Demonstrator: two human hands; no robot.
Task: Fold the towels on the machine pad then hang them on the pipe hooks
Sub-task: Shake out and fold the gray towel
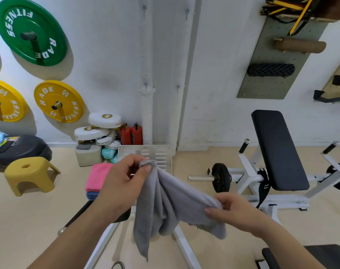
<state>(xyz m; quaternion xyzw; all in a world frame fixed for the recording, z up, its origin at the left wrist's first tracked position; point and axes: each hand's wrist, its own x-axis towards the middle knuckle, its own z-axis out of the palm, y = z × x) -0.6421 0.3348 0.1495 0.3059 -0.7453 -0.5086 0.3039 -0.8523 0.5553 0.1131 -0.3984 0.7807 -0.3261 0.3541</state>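
A grey towel [165, 200] hangs in the air between my hands, bunched and drooping in loose folds. My left hand [124, 181] pinches its upper corner between thumb and fingers. My right hand [231, 210] grips the other end, lower and to the right. Behind my left hand a pink towel [99, 176] lies folded on a blue towel [92, 195], both on the black machine pad [78, 214], which my arm mostly hides. Two white wrapped pipes [146, 113] run up the wall ahead, with small metal hooks [145, 86] on them, two high and two lower.
A white weight bench with a black pad [277, 150] and a loaded bar stands at the right. A yellow stool [29, 173] sits at the left. Boxing pads and two red extinguishers [131, 133] crowd the wall base. A slotted metal footplate [145, 154] stands ahead.
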